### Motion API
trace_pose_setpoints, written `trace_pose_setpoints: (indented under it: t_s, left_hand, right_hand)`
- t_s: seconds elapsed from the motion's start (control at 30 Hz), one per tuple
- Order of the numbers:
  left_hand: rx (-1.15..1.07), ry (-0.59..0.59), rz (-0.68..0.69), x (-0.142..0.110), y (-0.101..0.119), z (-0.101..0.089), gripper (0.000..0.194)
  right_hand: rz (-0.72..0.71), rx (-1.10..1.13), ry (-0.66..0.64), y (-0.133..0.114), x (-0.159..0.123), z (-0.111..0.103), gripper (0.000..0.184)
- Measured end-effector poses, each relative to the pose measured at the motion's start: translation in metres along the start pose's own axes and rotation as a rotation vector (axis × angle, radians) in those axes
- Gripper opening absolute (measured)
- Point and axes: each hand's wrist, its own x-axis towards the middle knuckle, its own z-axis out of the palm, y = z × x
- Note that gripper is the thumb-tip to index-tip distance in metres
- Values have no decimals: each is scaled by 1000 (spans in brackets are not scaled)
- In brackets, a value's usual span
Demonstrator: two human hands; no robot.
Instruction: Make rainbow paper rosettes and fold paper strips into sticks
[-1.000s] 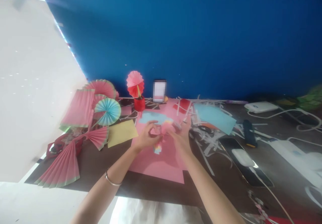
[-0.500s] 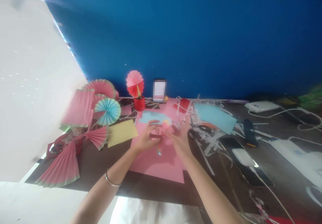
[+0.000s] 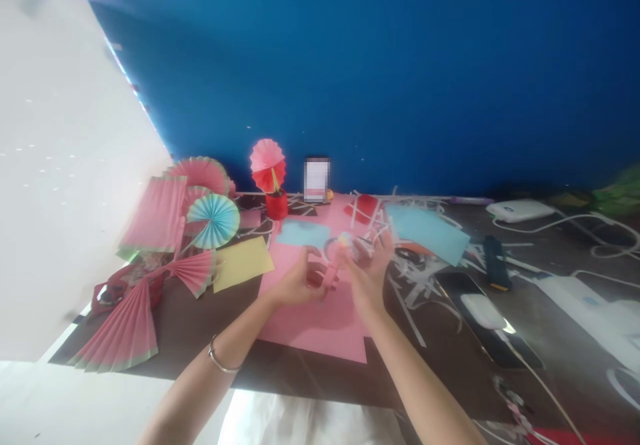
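Note:
My left hand [image 3: 299, 283] pinches the lower end of a narrow folded pink paper strip [image 3: 334, 266] that stands up with a coloured tip. My right hand [image 3: 369, 270] is just to the right of the strip, fingers spread and blurred, its palm turned toward the paper. Both hands hover above a large pink sheet [image 3: 320, 315] lying on the dark table [image 3: 210, 328]. A silver bangle [image 3: 220, 358] circles my left wrist.
Pleated pink fans [image 3: 130, 325] and a teal rosette [image 3: 214, 220] lie at the left, beside a yellow sheet [image 3: 243, 263]. A red pot with a paper flower [image 3: 270, 178] stands by the blue wall. A light blue sheet [image 3: 427, 231], paper scraps, a phone [image 3: 487, 328] and cables fill the right.
The folded pink paper has turned upright and risen slightly between my hands. My right hand has opened and its fingers have spread.

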Motion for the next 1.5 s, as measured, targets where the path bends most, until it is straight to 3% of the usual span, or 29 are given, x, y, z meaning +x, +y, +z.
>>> trace_pose_setpoints:
  t_s: [0.2,0.4,0.73,0.8,0.93,1.07,1.2,1.4,1.5]
  left_hand:
    - [115,-84,46,0,2,-2,26]
    - [171,-140,50,0,6,-3,47]
    - [92,-82,22,2,0,-3,46]
    - [88,-37,46,4,-3,-6,51]
    - [131,135,50,8,-10,-14,57]
    - [145,197,55,10,-13,-21,61]
    - [144,211,110,11,-13,-23,63]
    - [151,196,164,11,-14,-23,63]
    - [142,171,168,10,-14,-22,66]
  right_hand:
    - [3,2,22,9,8,-7,83]
    - [11,-16,92,14,13,-10,77]
    - [3,-164,53,8,9,-4,82]
    - [-65,-283,57,6,10,-7,70]
    - [-335,-563,105,7,15,-15,27]
    - [-435,-673,45,12,20,-21,18]
    - [-344,-622,-101,11,19,-20,19]
    - [112,-219,-263,8,15,-11,26]
    - [207,-80,-304,12,15,-9,30]
